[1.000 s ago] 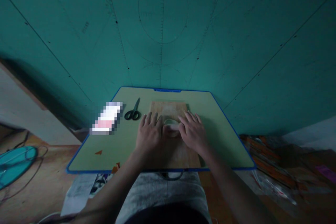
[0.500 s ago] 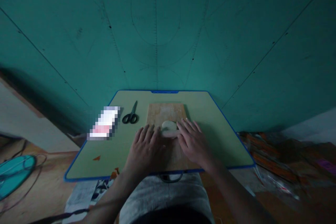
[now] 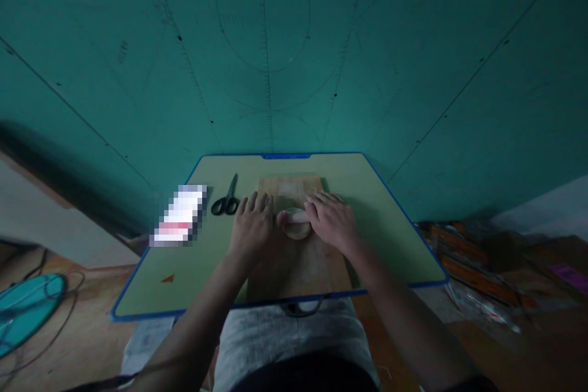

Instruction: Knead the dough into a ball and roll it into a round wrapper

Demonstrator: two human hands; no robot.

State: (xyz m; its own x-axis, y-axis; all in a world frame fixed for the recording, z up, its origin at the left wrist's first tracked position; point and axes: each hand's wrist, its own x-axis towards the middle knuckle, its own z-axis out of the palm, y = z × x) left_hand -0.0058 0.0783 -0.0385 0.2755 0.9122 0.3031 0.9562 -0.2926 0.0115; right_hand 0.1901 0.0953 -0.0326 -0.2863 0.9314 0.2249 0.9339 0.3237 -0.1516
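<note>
A pale wooden rolling pin [image 3: 298,217] lies crosswise over a flat round of dough [image 3: 296,232] on the wooden board [image 3: 298,269]. My left hand [image 3: 253,220] is over the pin's left end, palm down, with the thumb toward the middle. Over its right end rests my right hand [image 3: 331,215], fingers pointing forward and the knuckles up. Both hands cover the pin's ends, so only its middle shows. Some dough is visible behind and in front of the pin.
Black-handled scissors [image 3: 225,203] and a blurred-out phone-like object [image 3: 180,215] lie left of the board on the blue-edged table [image 3: 390,245]. A small orange scrap [image 3: 168,278] lies nearer the front left. A green wall [image 3: 294,92] rises behind.
Both hands and the rolling pin have moved forward, away from me, across the dough. More dough shows on the near side of the pin. The view has shifted slightly.
</note>
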